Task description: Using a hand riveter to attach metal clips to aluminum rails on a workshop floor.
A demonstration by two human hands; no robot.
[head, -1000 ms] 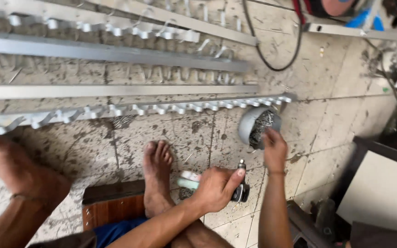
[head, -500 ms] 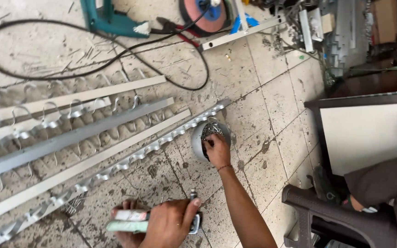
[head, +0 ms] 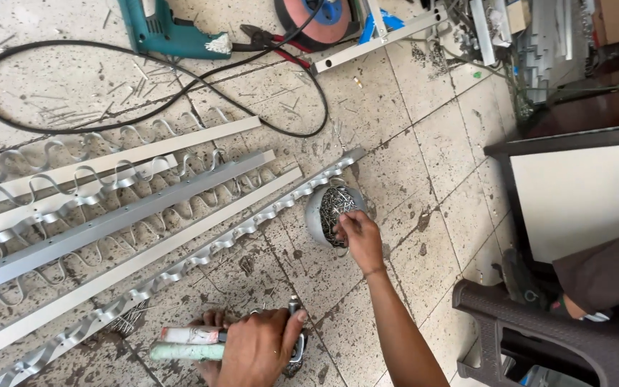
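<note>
My left hand is at the bottom edge, shut on a hand rivet tool with a white grip and a pale green grip, resting on the tiled floor. Its metal head pokes out on the right of my fingers. My right hand reaches forward into a tipped metal bowl full of small metal rivets. The fingertips are pinched together in the pile. The bowl lies beside the end of a long wavy aluminium strip.
Several aluminium rails with wire loops lie on the floor at left. Behind them are a teal drill, a black cable, red pliers and a red disc. A dark plastic stool, another person's sleeve and a white panel stand at right.
The view has swung right and upward, so my foot and the wooden block have left the picture. My left hand keeps hold of the rivet tool and my right hand stays in the bowl.
</note>
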